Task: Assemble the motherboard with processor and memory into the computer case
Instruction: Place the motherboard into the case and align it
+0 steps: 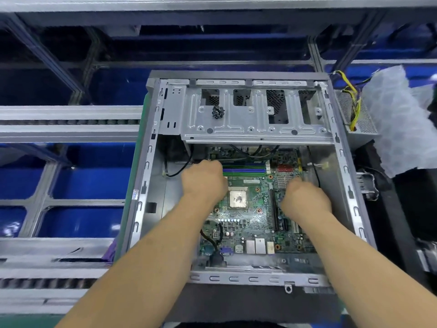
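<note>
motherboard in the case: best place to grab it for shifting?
Grip the motherboard by its left and right edges, from above. The drive cage overhangs its far end, and the processor and memory fill its middle. Both hands, left and right, sit there now.

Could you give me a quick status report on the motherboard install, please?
Left hand and right hand both down on the motherboard, fingers hidden. Board inside the case, processor fitted. Black cable lying over its near-left corner.
</note>
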`<act>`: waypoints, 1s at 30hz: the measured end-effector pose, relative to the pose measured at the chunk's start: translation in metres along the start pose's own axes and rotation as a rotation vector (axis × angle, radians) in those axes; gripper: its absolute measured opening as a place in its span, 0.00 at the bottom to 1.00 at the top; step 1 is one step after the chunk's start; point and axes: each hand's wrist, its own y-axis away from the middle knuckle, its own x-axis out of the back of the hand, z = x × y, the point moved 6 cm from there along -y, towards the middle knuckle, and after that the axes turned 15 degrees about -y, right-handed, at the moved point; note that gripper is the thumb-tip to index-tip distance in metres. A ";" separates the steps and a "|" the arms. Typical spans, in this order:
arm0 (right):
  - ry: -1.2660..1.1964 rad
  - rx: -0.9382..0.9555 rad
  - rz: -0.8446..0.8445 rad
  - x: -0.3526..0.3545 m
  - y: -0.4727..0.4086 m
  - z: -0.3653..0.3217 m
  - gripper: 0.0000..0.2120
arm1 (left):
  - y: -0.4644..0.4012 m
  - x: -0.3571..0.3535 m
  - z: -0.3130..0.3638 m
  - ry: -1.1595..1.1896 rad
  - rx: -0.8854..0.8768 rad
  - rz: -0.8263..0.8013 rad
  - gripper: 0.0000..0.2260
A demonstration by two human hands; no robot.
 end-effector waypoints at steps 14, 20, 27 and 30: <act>-0.016 -0.073 0.023 0.005 0.002 0.002 0.22 | 0.004 0.009 -0.007 0.007 -0.056 0.054 0.16; 0.143 0.005 0.138 0.012 0.008 -0.006 0.18 | 0.022 -0.029 0.025 0.027 -0.541 -0.435 0.28; 0.039 0.481 -0.458 -0.034 0.035 -0.061 0.26 | 0.030 -0.035 0.032 0.088 -0.661 -0.642 0.20; 0.118 0.424 -0.565 -0.042 0.041 -0.059 0.33 | 0.032 -0.034 0.035 0.119 -0.673 -0.687 0.16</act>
